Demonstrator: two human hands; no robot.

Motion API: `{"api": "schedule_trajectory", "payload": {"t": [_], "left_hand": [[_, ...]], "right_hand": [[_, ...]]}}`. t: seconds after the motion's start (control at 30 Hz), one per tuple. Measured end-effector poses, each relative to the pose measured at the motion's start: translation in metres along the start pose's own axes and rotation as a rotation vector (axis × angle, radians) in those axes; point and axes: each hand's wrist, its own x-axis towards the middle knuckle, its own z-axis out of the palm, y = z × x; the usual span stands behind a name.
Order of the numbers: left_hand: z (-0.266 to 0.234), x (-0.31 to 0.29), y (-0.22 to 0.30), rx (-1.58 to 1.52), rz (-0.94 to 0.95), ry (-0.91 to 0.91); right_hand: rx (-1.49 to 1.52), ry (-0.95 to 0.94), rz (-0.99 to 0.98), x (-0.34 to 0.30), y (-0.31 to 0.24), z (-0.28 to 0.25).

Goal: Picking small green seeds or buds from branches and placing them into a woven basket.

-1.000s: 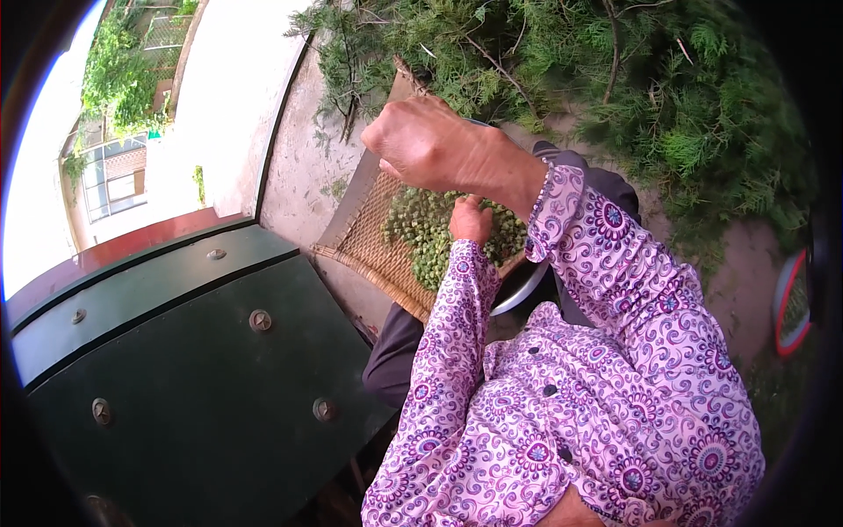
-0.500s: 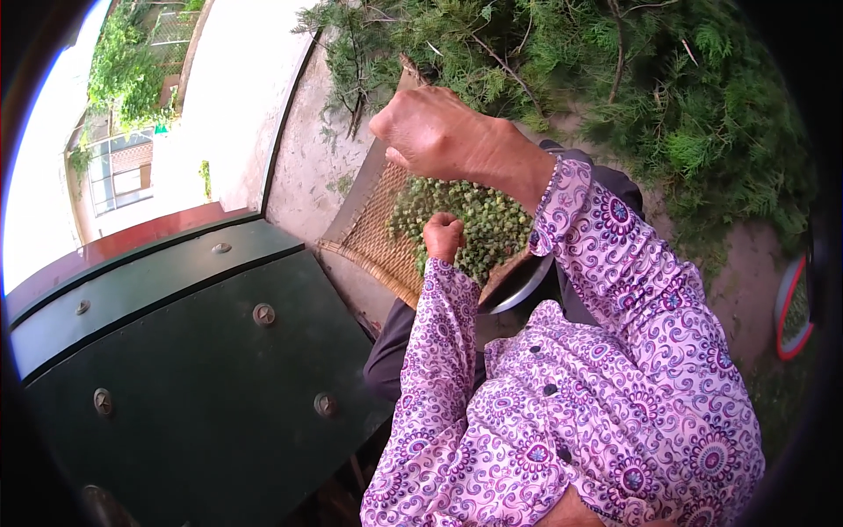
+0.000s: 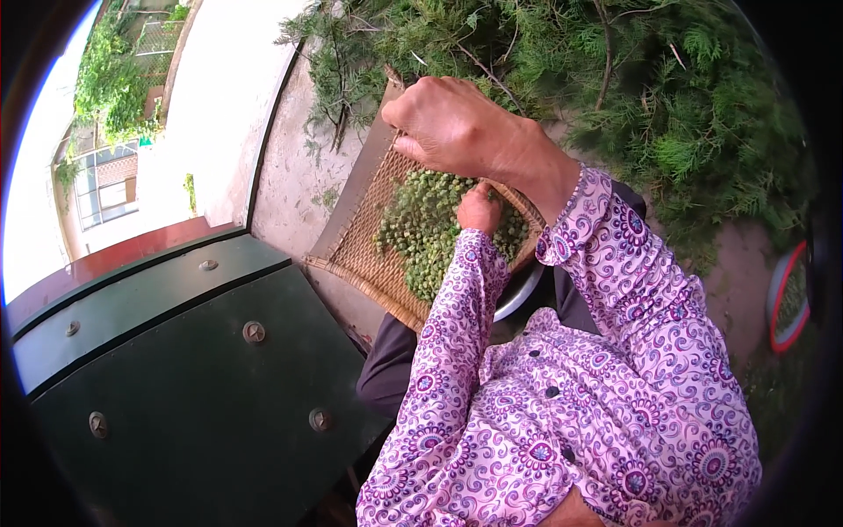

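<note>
The left hand sits curled among green conifer cones heaped in a wicker basket, work seemingly partway along with weave bare at left, while the right hand hangs bent above, either grip impossible to tell.

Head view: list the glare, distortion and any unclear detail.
Head view: glare washes the pale wall at upper left nearly white; head view: the dark green panel bows along its upper edge, and black fills the corners; head view: the green pieces show too small for fine detail.
</note>
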Motion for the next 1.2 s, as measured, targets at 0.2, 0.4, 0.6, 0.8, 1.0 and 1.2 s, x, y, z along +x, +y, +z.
{"api": "schedule_trajectory", "payload": {"t": [0.2, 0.4, 0.6, 0.8, 1.0, 1.2], "left_hand": [[0.006, 0.0, -0.01, 0.041, -0.047, 0.02], [0.006, 0.001, -0.028, 0.058, 0.091, 0.032], [-0.008, -0.009, -0.067, -0.55, -0.085, -0.006], [-0.039, -0.035, -0.066, -1.376, -0.222, -0.132], [-0.069, -0.063, -0.048, -1.625, -0.118, -0.112], [-0.133, -0.086, -0.023, -1.722, 0.255, 0.016]], "right_hand": [[0.109, -0.007, -0.016, 0.002, -0.014, 0.004], [0.0, 0.008, -0.073, 0.004, -0.016, 0.006], [0.042, 0.118, -0.08, -0.003, 0.003, 0.013], [0.007, -0.039, -0.025, 0.002, -0.001, 0.012], [0.012, -0.151, 0.011, 0.001, -0.018, 0.011], [-0.013, -0.226, -0.142, -0.01, -0.02, 0.038]]}}
